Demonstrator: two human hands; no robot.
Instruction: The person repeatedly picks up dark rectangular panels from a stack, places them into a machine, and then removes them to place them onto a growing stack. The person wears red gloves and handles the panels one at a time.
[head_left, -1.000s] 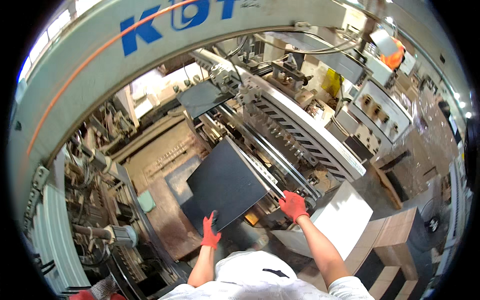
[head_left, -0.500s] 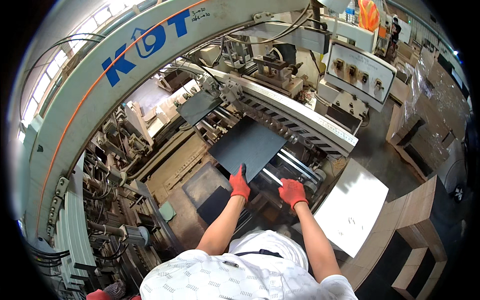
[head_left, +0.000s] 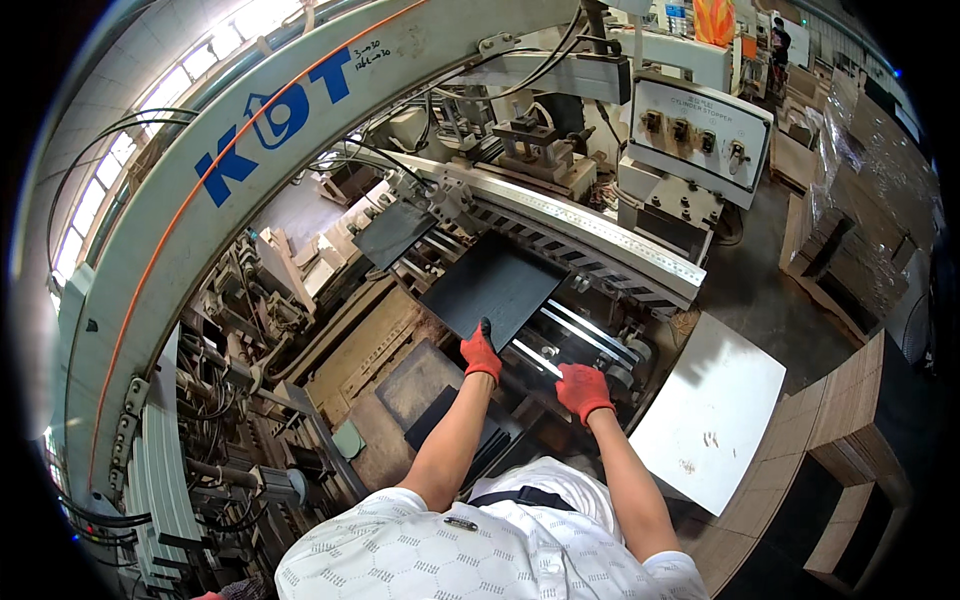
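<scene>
Head view, hidden parts: the fingers of the left red-gloved hand [head_left: 481, 353] are out of sight under the panel's near edge; the machinery behind the striped beam is crowded and hard to sort out.
Cut off: at the lower edge, the person's white patterned shirt [head_left: 430, 545]; at the right, the curved stack of brown boards with dark faces [head_left: 850, 405] runs into the black rim.
Left hand: gripping the panel's near edge, thumb on top.
Right hand: the red-gloved right hand [head_left: 583, 390] is at the near end of a bright metal rail [head_left: 535, 357], fingers bent; whether they close on it, I cannot tell.
Around: a pale arched machine frame [head_left: 130, 290] with an orange hose crosses the upper left; a large white board [head_left: 712, 410] lies right of the right forearm; a grey switch box [head_left: 700, 140] stands beyond.
In the way: the left forearm partly covers dark flat sheets [head_left: 432, 412] below it.
Panel: flat, four-sided black panel [head_left: 495, 285], faintly glossy, lying over the metal rails, its far side near the black-and-white striped beam [head_left: 560, 245].
</scene>
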